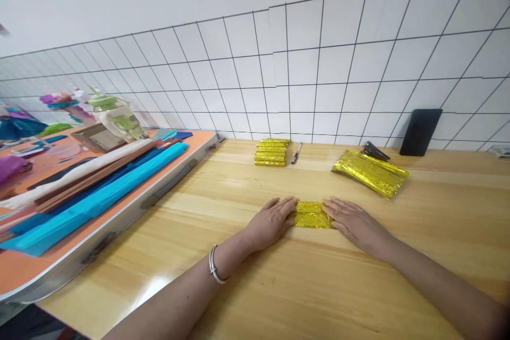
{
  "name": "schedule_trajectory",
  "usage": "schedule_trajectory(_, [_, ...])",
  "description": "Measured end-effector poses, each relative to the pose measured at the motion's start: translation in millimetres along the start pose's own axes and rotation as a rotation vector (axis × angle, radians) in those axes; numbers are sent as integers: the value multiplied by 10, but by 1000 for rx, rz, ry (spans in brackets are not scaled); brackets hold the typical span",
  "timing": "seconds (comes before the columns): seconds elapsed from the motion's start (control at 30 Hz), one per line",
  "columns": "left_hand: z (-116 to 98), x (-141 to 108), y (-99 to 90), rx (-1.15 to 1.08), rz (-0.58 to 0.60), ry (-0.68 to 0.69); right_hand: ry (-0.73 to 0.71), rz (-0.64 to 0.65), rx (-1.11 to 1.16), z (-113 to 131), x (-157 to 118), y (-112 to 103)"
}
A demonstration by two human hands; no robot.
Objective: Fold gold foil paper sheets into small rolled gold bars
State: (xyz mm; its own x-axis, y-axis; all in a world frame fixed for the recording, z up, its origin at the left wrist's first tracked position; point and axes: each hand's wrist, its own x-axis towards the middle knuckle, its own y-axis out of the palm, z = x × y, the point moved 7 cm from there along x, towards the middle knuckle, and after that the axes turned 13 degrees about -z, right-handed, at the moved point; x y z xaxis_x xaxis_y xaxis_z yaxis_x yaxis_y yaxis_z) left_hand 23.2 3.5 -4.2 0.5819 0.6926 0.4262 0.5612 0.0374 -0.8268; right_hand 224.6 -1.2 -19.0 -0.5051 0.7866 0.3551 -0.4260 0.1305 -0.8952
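Observation:
A shiny gold foil piece (313,215) lies flat on the wooden table (223,191), with crosswise creases. My left hand (271,222) rests over its left end, palm down, fingers stretched out. On the right end lies my right hand (353,223), also palm down with its fingers extended. The middle of the foil shows between the two hands. Farther back is a pleated gold foil bundle (271,152). Flat gold foil sheets (370,172) are stacked at the back right.
Beside the pleated bundle lies a pen (297,153). A black stapler-like object (375,151) sits behind the stack, and a black phone (420,132) leans on the wall. On the left, an orange-topped table (167,167) holds blue paper rolls (107,196) and a green-lidded bottle (119,117).

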Motion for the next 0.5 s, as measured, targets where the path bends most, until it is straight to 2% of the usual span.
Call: schedule_trajectory(0.5, [-7,2,-13,17,27,-2,0,15,20,15,22,-22])
